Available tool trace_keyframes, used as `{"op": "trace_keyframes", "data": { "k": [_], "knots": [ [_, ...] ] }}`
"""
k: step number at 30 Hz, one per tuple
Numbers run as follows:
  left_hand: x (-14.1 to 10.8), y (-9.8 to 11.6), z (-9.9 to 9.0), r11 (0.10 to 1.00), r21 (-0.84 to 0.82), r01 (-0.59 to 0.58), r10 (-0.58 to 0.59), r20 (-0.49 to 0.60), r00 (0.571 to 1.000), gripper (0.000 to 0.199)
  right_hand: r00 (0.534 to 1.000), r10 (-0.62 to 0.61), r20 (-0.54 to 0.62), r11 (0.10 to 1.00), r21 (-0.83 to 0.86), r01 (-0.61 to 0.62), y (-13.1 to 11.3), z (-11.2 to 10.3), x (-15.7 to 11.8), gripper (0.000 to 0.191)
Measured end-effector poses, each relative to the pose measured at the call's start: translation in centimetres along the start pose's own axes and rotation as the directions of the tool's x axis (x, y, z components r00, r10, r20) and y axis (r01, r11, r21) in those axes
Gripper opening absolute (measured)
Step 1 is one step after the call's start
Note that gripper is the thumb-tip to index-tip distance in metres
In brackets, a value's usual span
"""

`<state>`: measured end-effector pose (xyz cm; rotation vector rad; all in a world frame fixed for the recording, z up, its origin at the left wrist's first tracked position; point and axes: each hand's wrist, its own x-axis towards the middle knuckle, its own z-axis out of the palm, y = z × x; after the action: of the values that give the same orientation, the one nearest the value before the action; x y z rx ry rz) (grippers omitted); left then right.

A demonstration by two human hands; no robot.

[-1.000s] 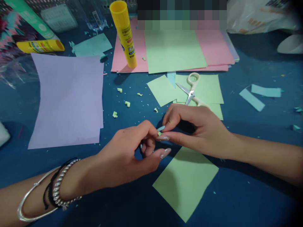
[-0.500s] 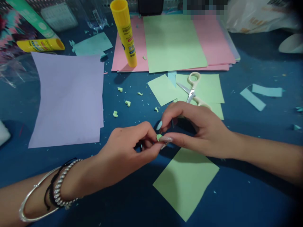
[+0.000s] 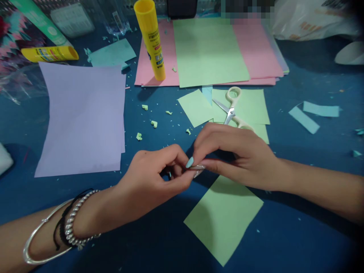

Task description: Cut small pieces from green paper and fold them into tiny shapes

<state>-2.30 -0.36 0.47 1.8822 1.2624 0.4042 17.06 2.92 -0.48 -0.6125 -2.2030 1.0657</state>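
My left hand [image 3: 162,178] and my right hand [image 3: 233,155] meet at their fingertips. Both are closed in a pinch around one tiny spot, where the fingers and long nails hide the small green paper piece seen a moment earlier. Below my right hand lies a green paper square [image 3: 224,223], turned cornerwise. White-handled scissors [image 3: 231,112] rest partly open on green paper [image 3: 251,104] just beyond that hand. Tiny folded green pieces [image 3: 154,124] are scattered beyond my left hand.
Purple sheets [image 3: 85,121] lie at left. An upright yellow glue stick [image 3: 152,41] stands on pink paper [image 3: 167,49] at the back, and another yellow tube [image 3: 49,54] lies at back left. Blue strips [image 3: 321,109] are at right, with a plastic bag [image 3: 304,22] behind.
The forefinger of my right hand has come down against its thumb and my left fingertips. The green piece that showed between the fingers is now covered.
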Motion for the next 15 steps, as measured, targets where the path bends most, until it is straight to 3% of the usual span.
{"op": "trace_keyframes", "data": {
  "k": [8,15],
  "knots": [
    [0.46,0.61,-0.66,0.982,-0.171,0.087,-0.06,0.153,0.986,0.014,0.989,-0.113,-0.098,0.992,-0.074,0.106,-0.22,-0.05,-0.08,0.007],
    [0.49,0.55,-0.85,0.955,-0.292,0.058,-0.013,0.153,0.988,0.012,0.986,-0.104,-0.128,0.992,-0.077,0.095,-0.23,-0.09,-0.17,0.006]
  ]
}}
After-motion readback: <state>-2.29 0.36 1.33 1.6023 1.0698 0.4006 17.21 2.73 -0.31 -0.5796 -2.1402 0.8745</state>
